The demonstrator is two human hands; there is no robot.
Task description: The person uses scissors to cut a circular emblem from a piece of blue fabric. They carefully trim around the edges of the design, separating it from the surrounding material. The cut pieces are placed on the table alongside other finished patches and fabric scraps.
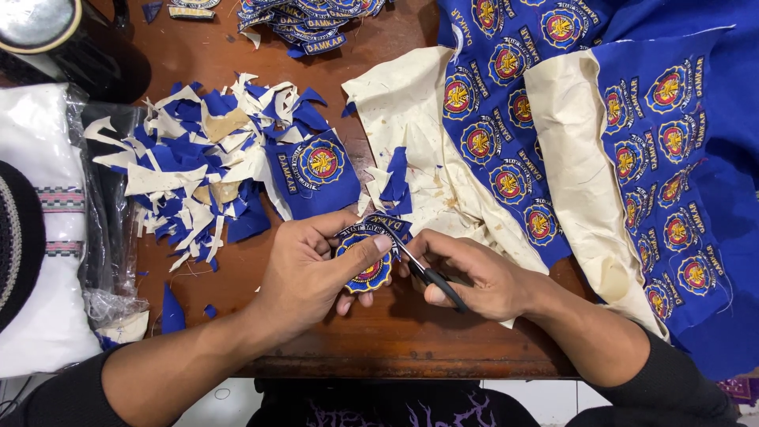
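My left hand [312, 269] pinches a round blue embroidered patch [365, 273] with a red and yellow emblem, thumb pressed on its face. My right hand [474, 273] grips small black-handled scissors [431, 278], whose blades touch the patch's right edge. Both hands hover over the front of a brown wooden table [395, 332]. An uncut square blue patch [315, 170] lies just above my left hand.
A heap of blue and cream fabric scraps [194, 170] covers the table's left part. A large blue cloth with several embroidered emblems and cream backing [553, 134] spreads to the right. Finished patches [308, 20] lie at the back. A white bagged item [47, 237] sits far left.
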